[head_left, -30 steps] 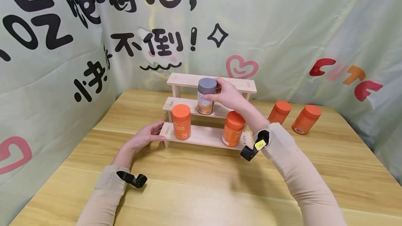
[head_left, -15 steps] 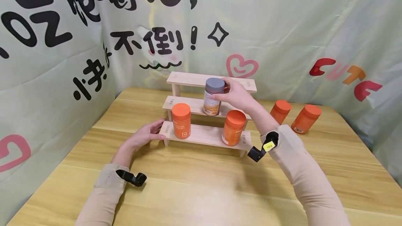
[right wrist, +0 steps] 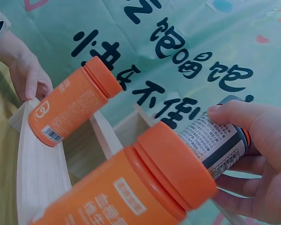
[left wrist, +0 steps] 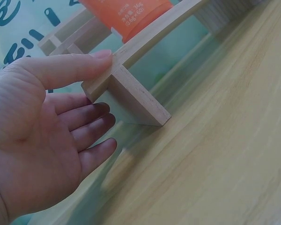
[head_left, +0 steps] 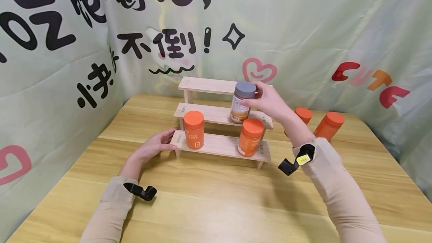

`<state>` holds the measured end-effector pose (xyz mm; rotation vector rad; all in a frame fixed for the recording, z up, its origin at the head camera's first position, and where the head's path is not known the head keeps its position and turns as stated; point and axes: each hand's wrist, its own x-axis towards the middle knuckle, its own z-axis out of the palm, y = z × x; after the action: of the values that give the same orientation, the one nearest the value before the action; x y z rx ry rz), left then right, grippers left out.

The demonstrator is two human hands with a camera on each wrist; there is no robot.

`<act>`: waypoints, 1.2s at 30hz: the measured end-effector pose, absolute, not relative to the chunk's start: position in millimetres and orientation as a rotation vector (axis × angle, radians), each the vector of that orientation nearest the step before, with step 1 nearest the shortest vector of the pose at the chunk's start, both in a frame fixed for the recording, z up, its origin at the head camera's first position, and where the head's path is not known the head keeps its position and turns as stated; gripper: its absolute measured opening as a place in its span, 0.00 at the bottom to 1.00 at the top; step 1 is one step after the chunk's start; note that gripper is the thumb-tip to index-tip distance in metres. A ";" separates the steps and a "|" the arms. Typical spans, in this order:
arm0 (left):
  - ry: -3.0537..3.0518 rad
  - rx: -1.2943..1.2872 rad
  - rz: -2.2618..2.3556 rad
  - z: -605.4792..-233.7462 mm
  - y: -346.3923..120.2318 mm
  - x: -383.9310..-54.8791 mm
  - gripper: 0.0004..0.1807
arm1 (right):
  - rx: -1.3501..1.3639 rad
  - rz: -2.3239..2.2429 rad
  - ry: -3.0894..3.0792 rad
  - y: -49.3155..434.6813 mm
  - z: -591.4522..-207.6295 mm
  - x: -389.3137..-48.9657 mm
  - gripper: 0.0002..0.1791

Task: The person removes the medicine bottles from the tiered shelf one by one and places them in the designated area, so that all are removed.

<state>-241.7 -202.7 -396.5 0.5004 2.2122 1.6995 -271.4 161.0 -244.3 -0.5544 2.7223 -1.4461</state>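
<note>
A three-tier wooden display rack (head_left: 221,144) stands on the table. My left hand (head_left: 156,146) pinches the left end of its lowest tier, with the thumb (left wrist: 91,63) on top and the other fingers spread below. On the middle tier, toward the right, my right hand (head_left: 271,102) grips a grey-lidded jar (head_left: 240,107) with a printed label. Thumb on the near side, fingers behind, it holds the jar nearly upright, leaning slightly. Two orange jars stand on the lowest tier, one left (head_left: 194,132) and one right (head_left: 250,140).
Farther right on the wooden table (head_left: 209,198) are two more orange jars, one (head_left: 303,115) partly behind my right forearm and another (head_left: 329,126) beside it, both tilted in this view. A printed fabric backdrop (head_left: 303,29) encloses the back and left side.
My right hand has moved the grey-lidded jar rightward along the middle tier. The left hand keeps its hold on the rack, and the orange jars stay where they were.
</note>
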 end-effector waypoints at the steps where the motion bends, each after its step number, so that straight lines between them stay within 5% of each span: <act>1: 2.209 0.499 1.704 -396.3 -203.0 -241.5 0.45 | -0.549 -1.451 2.725 163.3 -243.6 -271.0 0.33; 36: 2.190 0.520 1.722 -397.3 -202.6 -243.0 0.46 | -0.192 -1.287 2.945 284.0 -248.7 -236.3 0.42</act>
<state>-243.0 -202.6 -397.3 0.5198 2.1901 1.7222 -236.3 284.0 -248.7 -0.1921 2.9451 -1.2875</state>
